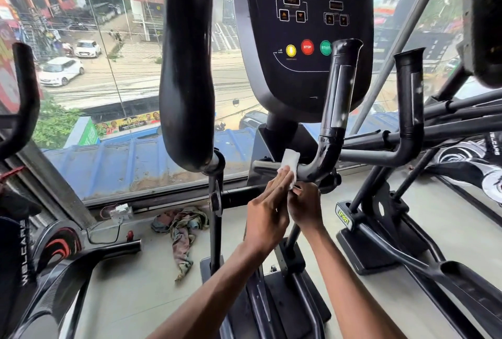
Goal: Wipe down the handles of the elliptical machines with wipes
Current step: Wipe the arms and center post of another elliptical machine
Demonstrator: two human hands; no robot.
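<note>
A white wipe is draped over the horizontal part of the elliptical's fixed black handle, just left of the bend where it turns upward. My left hand lies flat against the wipe with its fingers extended, pressing it on the bar. My right hand is right beside it, under the bar, pinching the wipe's lower edge. A thick black moving arm handle hangs at the left of the console.
A second elliptical's upright handle and frame stand close on the right. Another machine's handle is at the left edge. A crumpled rag lies on the floor by the glass window.
</note>
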